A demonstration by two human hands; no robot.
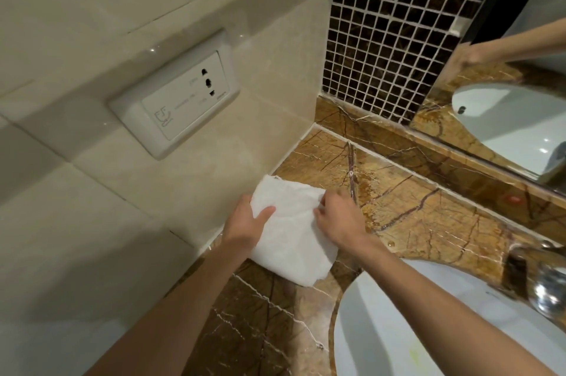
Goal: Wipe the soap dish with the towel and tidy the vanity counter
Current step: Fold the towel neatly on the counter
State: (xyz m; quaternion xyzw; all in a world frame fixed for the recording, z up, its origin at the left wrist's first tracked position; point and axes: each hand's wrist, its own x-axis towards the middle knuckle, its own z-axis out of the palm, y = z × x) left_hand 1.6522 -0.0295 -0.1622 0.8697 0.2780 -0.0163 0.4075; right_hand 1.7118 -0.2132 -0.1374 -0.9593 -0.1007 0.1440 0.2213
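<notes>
White cloth, the towel [291, 231], lies folded into a rough rectangle on the brown veined marble counter [407, 216], in the corner strip between the cream tiled side wall [92, 222] and the basin [428, 329]. Its far corner reaches nearly to the wall joint; its near edge overhangs toward the basin rim. Surface is creased, with no visible staining. The left hand [245, 225] grips the towel's left edge, thumb laid on top, fingers hidden beneath. The right hand [337, 219] is curled over the right edge, fingertips pinching the fabric. Open counter extends right of the towel up to the mirror ledge [459, 158]. The basin is white and holds nothing visible. A chrome tap [548, 286] stands at its far right. A socket plate [174, 96] is mounted on the side wall, well above the towel.
</notes>
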